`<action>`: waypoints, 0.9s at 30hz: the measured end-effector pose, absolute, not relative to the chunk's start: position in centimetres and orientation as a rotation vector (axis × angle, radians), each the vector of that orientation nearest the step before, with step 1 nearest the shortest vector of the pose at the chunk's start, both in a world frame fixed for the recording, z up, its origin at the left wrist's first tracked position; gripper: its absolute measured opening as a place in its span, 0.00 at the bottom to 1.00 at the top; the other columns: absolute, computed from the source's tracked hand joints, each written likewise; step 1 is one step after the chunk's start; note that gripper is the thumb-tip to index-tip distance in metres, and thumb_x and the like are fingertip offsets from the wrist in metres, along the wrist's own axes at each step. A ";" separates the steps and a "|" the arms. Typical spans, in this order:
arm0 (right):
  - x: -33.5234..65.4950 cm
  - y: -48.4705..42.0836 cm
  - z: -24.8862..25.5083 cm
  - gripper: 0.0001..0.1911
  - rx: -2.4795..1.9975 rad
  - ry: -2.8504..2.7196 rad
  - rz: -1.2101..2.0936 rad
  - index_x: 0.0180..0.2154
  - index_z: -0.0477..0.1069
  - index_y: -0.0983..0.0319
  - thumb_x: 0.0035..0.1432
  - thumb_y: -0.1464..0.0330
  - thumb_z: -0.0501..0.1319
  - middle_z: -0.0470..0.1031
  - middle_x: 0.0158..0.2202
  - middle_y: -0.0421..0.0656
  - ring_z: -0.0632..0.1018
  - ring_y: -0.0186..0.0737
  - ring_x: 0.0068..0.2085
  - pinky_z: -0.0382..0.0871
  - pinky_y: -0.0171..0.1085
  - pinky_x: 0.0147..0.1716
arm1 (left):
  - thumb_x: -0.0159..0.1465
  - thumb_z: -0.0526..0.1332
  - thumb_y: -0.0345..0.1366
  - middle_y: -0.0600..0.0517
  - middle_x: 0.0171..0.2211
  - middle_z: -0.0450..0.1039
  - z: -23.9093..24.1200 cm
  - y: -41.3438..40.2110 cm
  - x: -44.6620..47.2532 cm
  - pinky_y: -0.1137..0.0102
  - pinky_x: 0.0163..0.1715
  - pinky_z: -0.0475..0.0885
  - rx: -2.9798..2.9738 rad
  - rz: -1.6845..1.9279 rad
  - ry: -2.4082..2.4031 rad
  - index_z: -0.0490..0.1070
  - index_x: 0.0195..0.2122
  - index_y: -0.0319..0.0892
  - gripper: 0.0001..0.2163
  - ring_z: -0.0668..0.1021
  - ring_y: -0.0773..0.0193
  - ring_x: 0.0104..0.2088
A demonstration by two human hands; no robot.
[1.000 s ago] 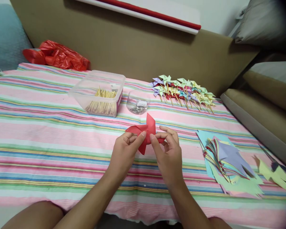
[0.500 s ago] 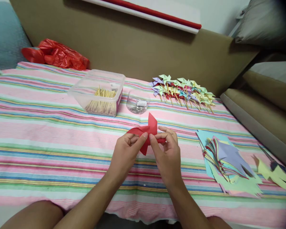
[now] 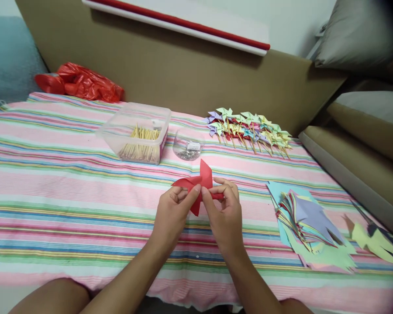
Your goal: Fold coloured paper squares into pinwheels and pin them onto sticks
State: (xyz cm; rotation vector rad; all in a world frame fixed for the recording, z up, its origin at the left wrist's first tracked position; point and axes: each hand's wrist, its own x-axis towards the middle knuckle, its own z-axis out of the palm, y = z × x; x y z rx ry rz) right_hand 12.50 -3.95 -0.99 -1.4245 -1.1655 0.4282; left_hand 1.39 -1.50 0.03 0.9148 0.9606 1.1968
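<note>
A red paper pinwheel (image 3: pixel 201 179) is pinched between both of my hands just above the striped cloth (image 3: pixel 52 183). My left hand (image 3: pixel 172 213) grips its left side, thumb and forefinger pressed at the centre. On the right side, my right hand (image 3: pixel 224 213) holds it with curled fingers, thumb meeting the left thumb. A clear plastic box of wooden sticks (image 3: pixel 137 138) and a small clear dish of metal pins (image 3: pixel 187 148) stand beyond the hands.
A row of finished pastel pinwheels on sticks (image 3: pixel 249 128) lies at the back right. A stack of cut coloured paper (image 3: pixel 309 222) sits at the right, with yellow pieces (image 3: pixel 376 242) beyond. A red plastic bag (image 3: pixel 80 83) lies at the back left.
The view has shifted slightly down and left. Both hands keep their pinch on the red pinwheel, with the right fingers curling in a little closer.
</note>
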 end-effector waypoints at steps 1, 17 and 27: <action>12.5 -3.9 -0.9 0.09 -1.424 -1.166 0.422 0.31 0.72 0.59 0.60 0.61 0.64 0.70 0.49 0.48 0.70 0.48 0.57 0.66 0.52 0.56 | 0.54 0.73 0.45 0.56 0.19 0.69 0.1 -1.4 1.3 0.73 0.23 0.63 0.905 1.207 0.960 0.71 0.22 0.40 0.16 0.69 0.68 0.21; 15.9 -5.4 2.8 0.08 -1.165 -1.583 0.218 0.41 0.76 0.58 0.62 0.63 0.63 0.68 0.54 0.51 0.70 0.53 0.59 0.67 0.57 0.55 | 0.53 0.73 0.47 0.56 0.20 0.69 2.7 -1.8 -1.5 0.74 0.26 0.63 0.970 1.361 0.954 0.73 0.23 0.39 0.16 0.68 0.68 0.23; 24.3 -6.9 5.8 0.22 -1.484 -1.698 0.267 0.24 0.65 0.55 0.61 0.48 0.55 0.68 0.24 0.41 0.71 0.44 0.27 0.66 0.43 0.30 | 0.52 0.74 0.48 0.61 0.18 0.50 6.0 -5.6 -5.5 0.73 0.20 0.53 1.061 1.525 1.061 0.54 0.18 0.44 0.26 0.57 0.71 0.20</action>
